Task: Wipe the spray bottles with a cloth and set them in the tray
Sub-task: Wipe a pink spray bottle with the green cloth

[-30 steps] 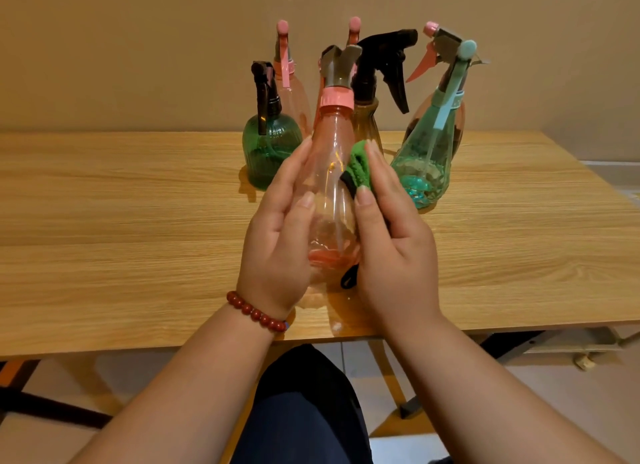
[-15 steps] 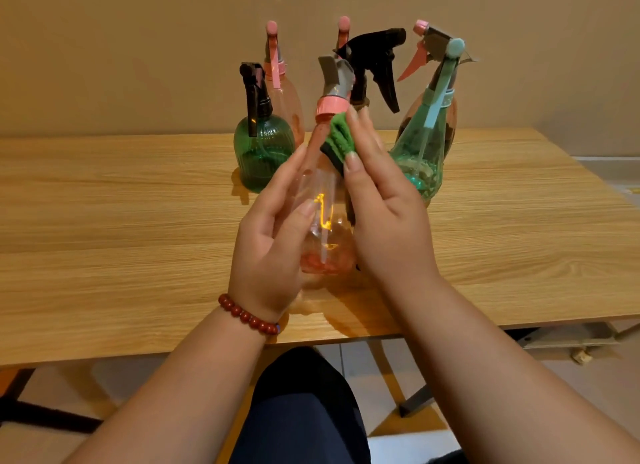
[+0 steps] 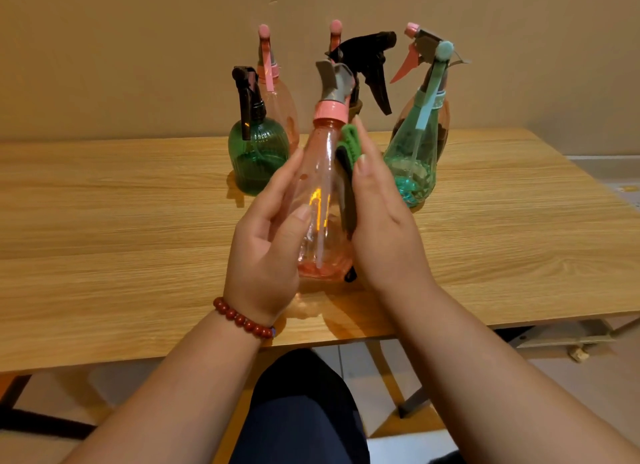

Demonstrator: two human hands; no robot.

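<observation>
I hold a clear pink spray bottle point(image 3: 323, 200) with a grey trigger head and pink collar upright above the wooden table point(image 3: 121, 242). My left hand point(image 3: 268, 245) grips its left side. My right hand point(image 3: 384, 228) presses a green cloth point(image 3: 349, 143) with a dark underside flat against the bottle's right side. Behind stand several other spray bottles: a dark green ribbed one point(image 3: 258, 159), a pink one point(image 3: 277, 100), a black-headed one point(image 3: 369, 65) and a teal one point(image 3: 414, 166). No tray is in view.
A plain wall rises right behind the bottles. The table's front edge runs just below my wrists, with my dark-clothed lap point(image 3: 301, 408) under it. Table legs and floor show at the lower right.
My right hand slid the green cloth up the bottle toward its neck, then back down a little. The bottle stays upright in my left hand.
</observation>
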